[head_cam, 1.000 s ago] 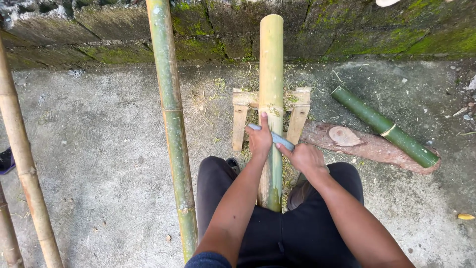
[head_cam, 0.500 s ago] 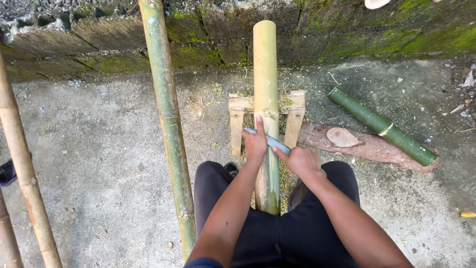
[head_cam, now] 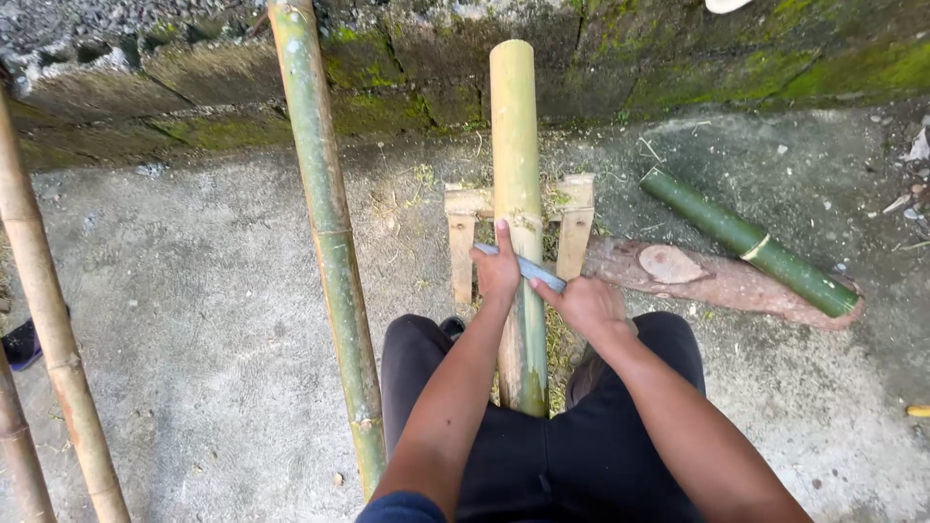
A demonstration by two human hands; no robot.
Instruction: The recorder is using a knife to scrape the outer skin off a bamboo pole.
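Note:
A pale yellow-green bamboo pole (head_cam: 514, 145) runs from between my knees over a small wooden stand (head_cam: 463, 218) toward the mossy wall. A metal blade (head_cam: 533, 268) lies across the pole. My left hand (head_cam: 497, 271) presses on the blade's far end, thumb pointing up the pole. My right hand (head_cam: 584, 304) grips the blade's handle end on the right side of the pole. Both hands sit just behind the stand.
A long green bamboo pole (head_cam: 329, 232) lies to the left, and tan poles (head_cam: 44, 310) lie at the far left. A short green bamboo piece (head_cam: 746, 242) rests on a cut log (head_cam: 697, 279) to the right. A mossy stone wall (head_cam: 678, 58) borders the concrete floor.
The view has shifted slightly. My hands and the blade stay on the pole just behind the stand, with little visible movement.

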